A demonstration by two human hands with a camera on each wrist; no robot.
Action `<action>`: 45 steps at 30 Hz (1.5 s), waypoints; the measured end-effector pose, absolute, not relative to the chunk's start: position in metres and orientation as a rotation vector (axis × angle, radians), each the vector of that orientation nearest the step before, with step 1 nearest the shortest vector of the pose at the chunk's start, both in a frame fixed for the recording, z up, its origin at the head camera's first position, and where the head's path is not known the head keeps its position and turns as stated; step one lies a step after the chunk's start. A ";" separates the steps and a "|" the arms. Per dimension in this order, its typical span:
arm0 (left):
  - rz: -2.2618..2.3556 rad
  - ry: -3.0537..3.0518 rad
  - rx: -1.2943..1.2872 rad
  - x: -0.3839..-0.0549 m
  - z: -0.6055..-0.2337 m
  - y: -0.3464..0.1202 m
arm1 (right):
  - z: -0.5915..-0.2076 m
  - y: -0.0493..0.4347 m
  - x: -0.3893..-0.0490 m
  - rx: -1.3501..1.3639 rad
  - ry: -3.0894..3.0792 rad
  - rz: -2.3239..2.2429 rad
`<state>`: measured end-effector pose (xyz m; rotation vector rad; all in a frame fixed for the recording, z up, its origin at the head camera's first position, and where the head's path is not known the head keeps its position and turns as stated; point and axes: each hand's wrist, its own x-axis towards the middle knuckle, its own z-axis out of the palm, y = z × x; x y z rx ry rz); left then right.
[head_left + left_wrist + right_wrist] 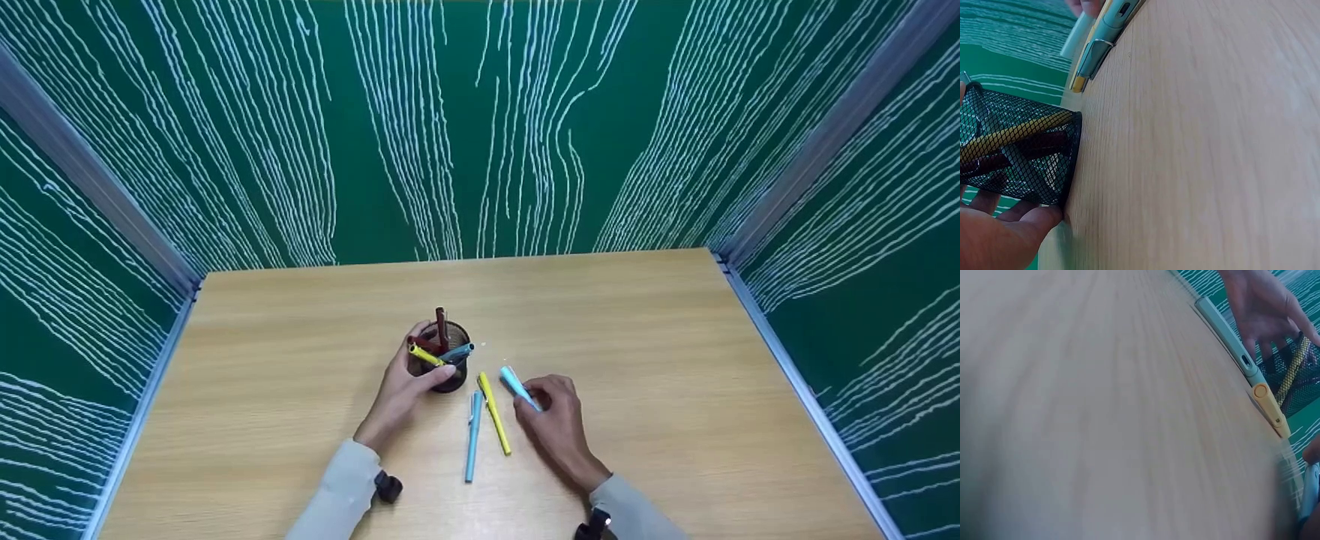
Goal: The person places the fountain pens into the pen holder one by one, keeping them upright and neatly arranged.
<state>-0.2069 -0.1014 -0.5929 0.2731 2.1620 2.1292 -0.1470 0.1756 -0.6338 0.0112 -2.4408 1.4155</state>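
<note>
Now L hand (401, 390) curled round mesh cup (455, 382) w/ pens (426, 355); R hand (556, 420) pinching lt-blue pen (516, 383), fingertips nearly tog.

A light wooden table (300, 322) stretches before a green back wall (465, 135) streaked with wavy white lines, flanked by similarly streaked green side walls (60, 300), with grey metal posts (825, 127) at the corners and rails (799, 390) alongside.

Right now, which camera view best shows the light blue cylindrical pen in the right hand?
Head view: most of the pen shows, pinched by the right hand. Left wrist: one end. Right wrist: a section near the edge.
</note>
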 end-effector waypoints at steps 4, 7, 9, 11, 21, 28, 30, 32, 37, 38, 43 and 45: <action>2.114 2.179 0.264 -0.206 -0.593 -0.101 | -0.626 0.180 -0.146 -0.047 -2.436 1.489; 2.109 2.180 0.257 -0.206 -0.592 -0.101 | -0.619 0.183 -0.146 -0.091 -2.423 1.542; 2.121 2.166 0.264 -0.206 -0.591 -0.101 | -0.613 0.186 -0.146 -0.116 -2.408 1.576; 2.138 2.145 0.272 -0.206 -0.591 -0.101 | -0.607 0.188 -0.147 -0.143 -2.388 1.612; 2.138 2.136 0.251 -0.205 -0.591 -0.100 | -0.584 0.201 -0.149 -0.234 -2.369 1.667; 2.158 2.113 0.214 -0.205 -0.591 -0.099 | -0.573 0.207 -0.151 -0.242 -2.346 1.675; 2.158 2.112 0.203 -0.205 -0.591 -0.099 | -0.570 0.208 -0.152 -0.230 -2.331 1.665; 2.149 2.124 0.193 -0.206 -0.591 -0.099 | -0.567 0.208 -0.152 -0.205 -2.316 1.647; 2.128 2.146 0.183 -0.206 -0.591 -0.099 | -0.561 0.209 -0.153 -0.141 -2.278 1.620; 2.138 2.132 0.199 -0.206 -0.591 -0.099 | -0.560 0.209 -0.153 -0.131 -2.274 1.624; 2.183 2.072 0.283 -0.206 -0.591 -0.099 | -0.553 0.211 -0.155 -0.082 -2.266 1.635; 2.185 2.069 0.302 -0.206 -0.591 -0.099 | -0.550 0.212 -0.155 -0.063 -2.257 1.642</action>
